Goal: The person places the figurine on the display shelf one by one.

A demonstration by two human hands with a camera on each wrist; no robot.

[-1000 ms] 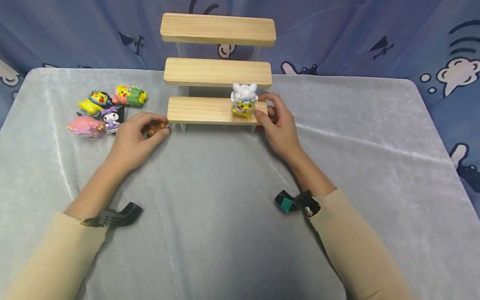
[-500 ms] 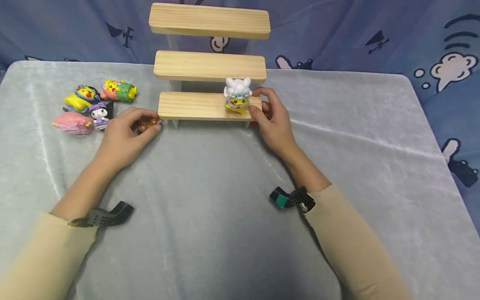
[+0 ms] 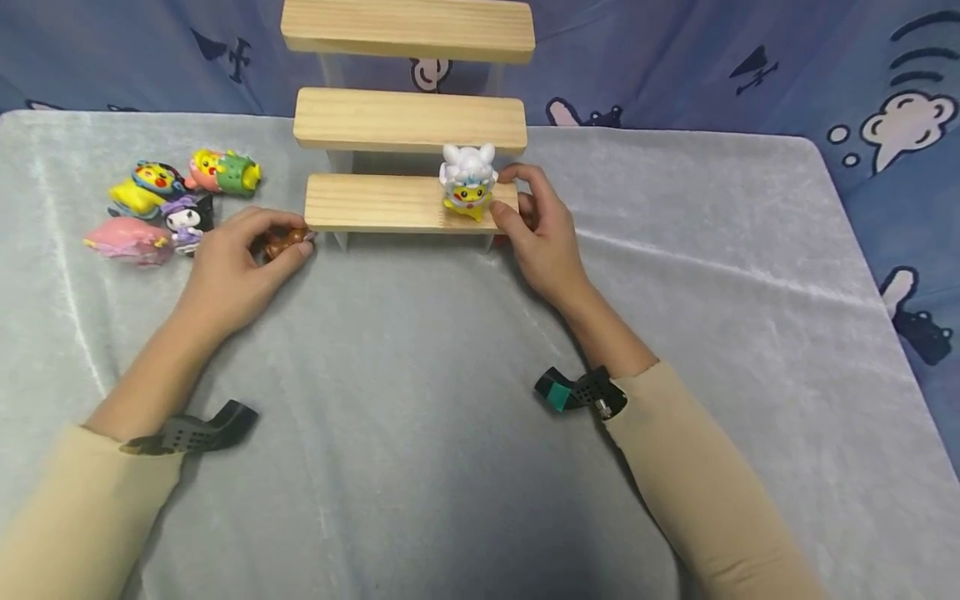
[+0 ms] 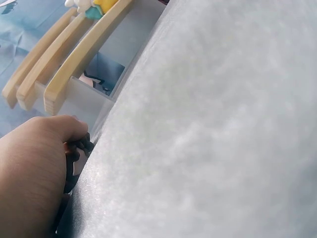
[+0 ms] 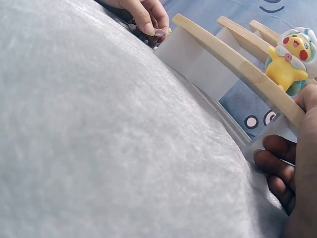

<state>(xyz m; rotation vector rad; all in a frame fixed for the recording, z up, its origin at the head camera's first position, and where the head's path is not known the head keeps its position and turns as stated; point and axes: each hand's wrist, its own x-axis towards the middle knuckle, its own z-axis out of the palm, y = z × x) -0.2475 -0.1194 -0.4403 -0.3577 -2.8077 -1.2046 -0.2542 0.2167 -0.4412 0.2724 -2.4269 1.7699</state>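
Note:
A three-tier wooden display shelf (image 3: 375, 202) with pale boards and translucent supports stands at the back. On the right of its lowest board stands a yellow figurine in a white hood (image 3: 468, 183), upright. My right hand (image 3: 546, 237) grips the right end of that board, thumb on top beside the figurine; in the right wrist view its other fingers (image 5: 277, 166) curl below the board. My left hand (image 3: 238, 262) holds a small glossy brown figurine (image 3: 281, 243) close to the shelf's left end. The hand covers most of it.
Several figurines lie left of my left hand: a pink one (image 3: 131, 242), a purple-and-black one (image 3: 186, 221), a yellow one with a blue trim (image 3: 146, 187) and a green-and-pink one (image 3: 225, 172). Grey cloth (image 3: 420, 400) covers the table; a blue patterned curtain (image 3: 660, 67) hangs behind.
The whole head view has shifted, so the shelf, figurines and hands appear farther left and higher. Both hands keep their holds, with no clear movement relative to the shelf.

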